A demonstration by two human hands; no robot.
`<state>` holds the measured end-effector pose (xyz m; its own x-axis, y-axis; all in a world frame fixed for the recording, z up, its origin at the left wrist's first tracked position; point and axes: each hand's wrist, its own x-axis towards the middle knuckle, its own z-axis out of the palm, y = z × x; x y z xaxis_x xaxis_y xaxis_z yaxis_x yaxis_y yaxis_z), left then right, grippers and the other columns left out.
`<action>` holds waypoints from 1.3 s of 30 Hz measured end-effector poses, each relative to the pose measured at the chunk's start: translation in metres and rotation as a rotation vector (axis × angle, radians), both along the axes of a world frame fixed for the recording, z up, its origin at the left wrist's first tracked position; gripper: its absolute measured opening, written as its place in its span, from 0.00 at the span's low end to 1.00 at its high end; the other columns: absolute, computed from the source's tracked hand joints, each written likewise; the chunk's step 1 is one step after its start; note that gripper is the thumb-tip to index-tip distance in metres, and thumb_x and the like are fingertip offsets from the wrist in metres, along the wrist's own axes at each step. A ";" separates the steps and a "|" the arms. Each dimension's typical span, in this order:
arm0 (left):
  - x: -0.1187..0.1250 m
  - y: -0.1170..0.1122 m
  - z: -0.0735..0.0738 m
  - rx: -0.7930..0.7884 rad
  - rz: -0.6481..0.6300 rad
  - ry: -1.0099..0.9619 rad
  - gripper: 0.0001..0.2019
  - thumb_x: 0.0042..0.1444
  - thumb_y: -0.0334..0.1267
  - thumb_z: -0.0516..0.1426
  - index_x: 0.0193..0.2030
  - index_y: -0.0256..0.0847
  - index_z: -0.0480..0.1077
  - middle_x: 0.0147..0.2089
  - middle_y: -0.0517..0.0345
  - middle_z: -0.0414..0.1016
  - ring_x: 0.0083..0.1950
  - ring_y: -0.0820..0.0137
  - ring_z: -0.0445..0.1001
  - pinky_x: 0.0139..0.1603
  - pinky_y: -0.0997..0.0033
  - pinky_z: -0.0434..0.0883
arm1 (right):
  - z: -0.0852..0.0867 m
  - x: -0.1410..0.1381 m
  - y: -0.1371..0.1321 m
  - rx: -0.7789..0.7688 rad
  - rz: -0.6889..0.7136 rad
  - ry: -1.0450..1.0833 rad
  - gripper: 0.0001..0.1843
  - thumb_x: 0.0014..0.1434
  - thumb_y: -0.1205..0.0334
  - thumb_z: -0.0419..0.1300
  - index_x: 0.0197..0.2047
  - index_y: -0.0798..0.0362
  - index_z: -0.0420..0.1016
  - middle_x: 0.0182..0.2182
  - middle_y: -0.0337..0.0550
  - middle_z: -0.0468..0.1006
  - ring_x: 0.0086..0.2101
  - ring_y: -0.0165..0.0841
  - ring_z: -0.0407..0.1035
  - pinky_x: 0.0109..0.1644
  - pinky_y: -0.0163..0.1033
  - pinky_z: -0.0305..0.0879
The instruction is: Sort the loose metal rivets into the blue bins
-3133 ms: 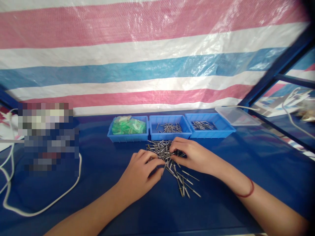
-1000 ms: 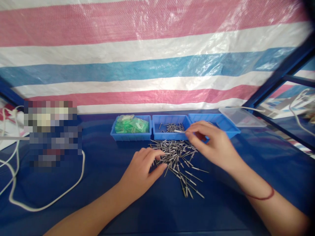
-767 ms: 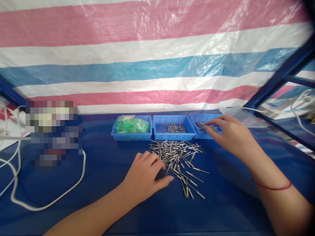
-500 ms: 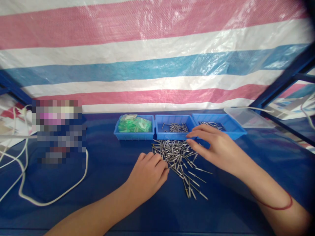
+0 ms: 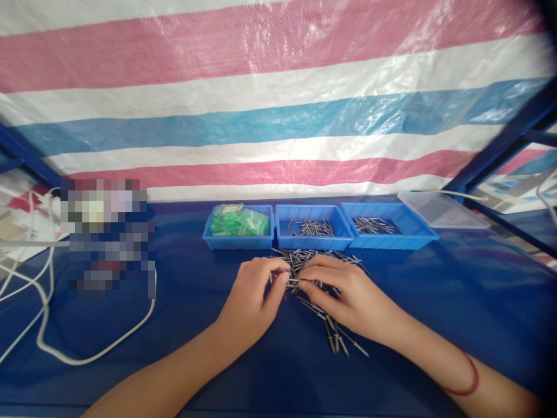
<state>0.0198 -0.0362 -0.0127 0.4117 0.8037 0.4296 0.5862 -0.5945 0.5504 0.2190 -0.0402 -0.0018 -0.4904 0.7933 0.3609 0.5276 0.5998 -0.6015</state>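
Silver blind rivets lie in a loose pile [image 5: 319, 313] on the blue tabletop, partly covered by my hands. My left hand [image 5: 255, 293] is closed, thumb against fingers, on one end of a blind rivet [image 5: 293, 281]. At that rivet's other end, the thumb and fingers of my right hand [image 5: 348, 290] are pinched together. The rivet lies level between the two hands, just over the pile. Behind the pile, the middle blue bin [image 5: 314, 242] holds more rivets, and so does the right blue bin [image 5: 411, 229].
The left blue bin [image 5: 238, 242] contains green plastic packets [image 5: 239, 222]. A clear flat lid [image 5: 444, 210] lies at the back right. White cables [image 5: 78, 361] loop across the table's left side, near a blurred-out area. A striped sheet [image 5: 278, 128] hangs behind.
My right hand has come from the front of the right bins leftward and down to my left hand. Both hands now meet at one rivet, and my left hand has turned slightly.
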 end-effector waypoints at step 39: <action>-0.002 0.006 0.001 -0.177 -0.065 -0.108 0.06 0.61 0.33 0.53 0.43 0.43 0.69 0.43 0.56 0.75 0.46 0.67 0.71 0.50 0.66 0.67 | 0.003 0.006 0.005 0.138 -0.222 0.201 0.08 0.63 0.62 0.53 0.36 0.51 0.73 0.31 0.44 0.74 0.31 0.33 0.67 0.33 0.38 0.64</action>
<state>0.0181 -0.0302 -0.0119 0.4240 0.8438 0.3289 0.4816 -0.5176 0.7072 0.2254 -0.0348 0.0015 -0.2193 0.8097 0.5443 0.5337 0.5665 -0.6279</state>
